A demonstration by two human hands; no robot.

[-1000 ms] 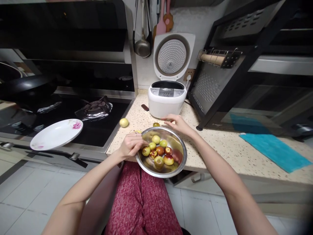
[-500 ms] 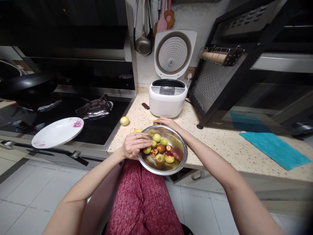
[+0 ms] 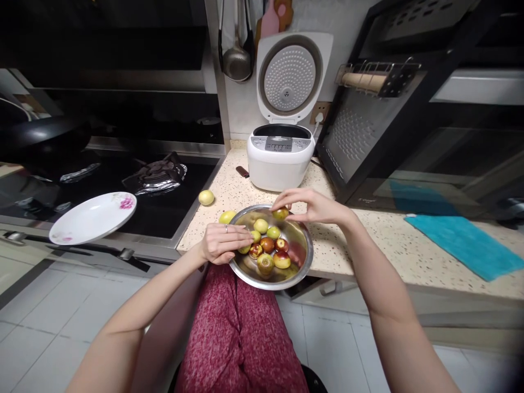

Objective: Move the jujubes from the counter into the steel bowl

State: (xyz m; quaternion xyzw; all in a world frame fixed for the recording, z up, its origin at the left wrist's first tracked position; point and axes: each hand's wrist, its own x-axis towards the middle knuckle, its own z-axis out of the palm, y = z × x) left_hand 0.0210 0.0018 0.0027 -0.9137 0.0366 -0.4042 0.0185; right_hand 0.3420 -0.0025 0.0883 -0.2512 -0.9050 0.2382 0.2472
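Note:
A steel bowl (image 3: 301, 265) holding several small green and red fruits (image 3: 268, 245) overhangs the speckled counter's front edge. My left hand (image 3: 223, 243) grips the bowl's left rim, fingers curled over it. My right hand (image 3: 313, 206) hovers over the bowl's far rim and pinches one yellow-red fruit (image 3: 280, 213) in its fingertips. One green fruit (image 3: 227, 217) lies on the counter just left of the bowl. Another (image 3: 206, 197) lies farther left near the stove.
An open white rice cooker (image 3: 280, 155) stands behind the bowl. A white flowered plate (image 3: 92, 217) sits at the black stove's front edge. A black rack (image 3: 368, 125) and a blue cloth (image 3: 462, 245) are to the right. Utensils hang on the wall.
My right hand picked up a fruit from the counter behind the bowl and brought it over the bowl's rim. The left hand kept hold of the bowl.

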